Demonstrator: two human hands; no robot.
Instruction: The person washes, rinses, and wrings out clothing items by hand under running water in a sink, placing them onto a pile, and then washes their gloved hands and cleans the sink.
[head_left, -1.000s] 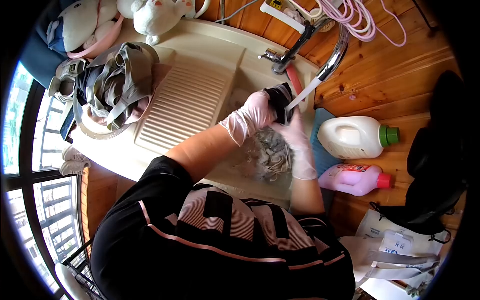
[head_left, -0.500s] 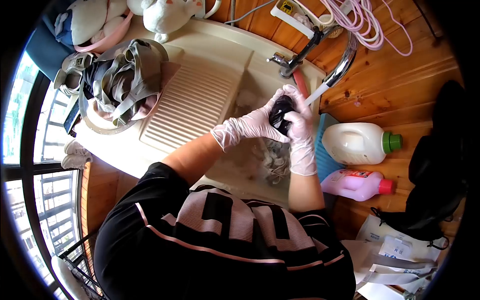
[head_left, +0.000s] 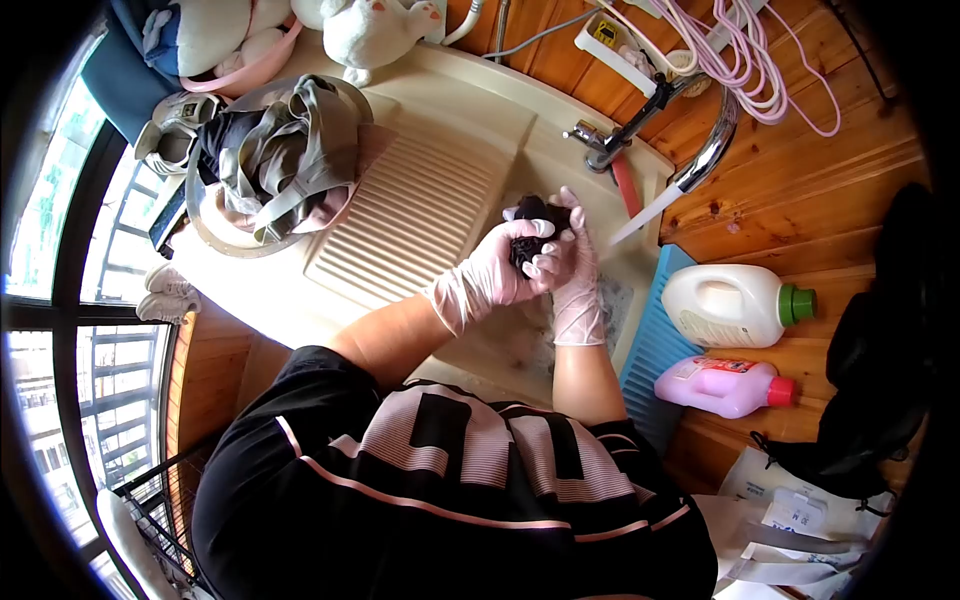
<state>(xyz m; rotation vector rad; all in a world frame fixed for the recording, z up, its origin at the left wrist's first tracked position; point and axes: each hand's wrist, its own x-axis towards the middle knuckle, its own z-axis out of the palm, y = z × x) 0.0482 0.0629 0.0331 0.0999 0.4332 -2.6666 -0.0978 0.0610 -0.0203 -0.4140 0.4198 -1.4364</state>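
Both my hands wear thin white gloves and are closed around a wadded black cloth [head_left: 528, 250] above the sink [head_left: 500, 370]. My left hand [head_left: 490, 275] grips it from the left, and my right hand [head_left: 574, 268] presses it from the right, fingers folded over it. What kind of garment it is I cannot make out. To the right of my hands, water [head_left: 645, 215] runs from the curved faucet [head_left: 708, 155] into the basin. Part of the basin below is hidden by my hands and forearms.
A ribbed washboard [head_left: 410, 215] slopes on the left, beside a tub heaped with clothes [head_left: 285, 150]. Along the right stand a blue washboard [head_left: 655, 350], a white bottle with a green cap [head_left: 725, 305] and a pink bottle [head_left: 720, 387]. Pink hose [head_left: 760, 70] hangs on the wall.
My hands have shifted left with the black cloth, away from the water stream, and their grip has turned. The whole view has moved slightly.
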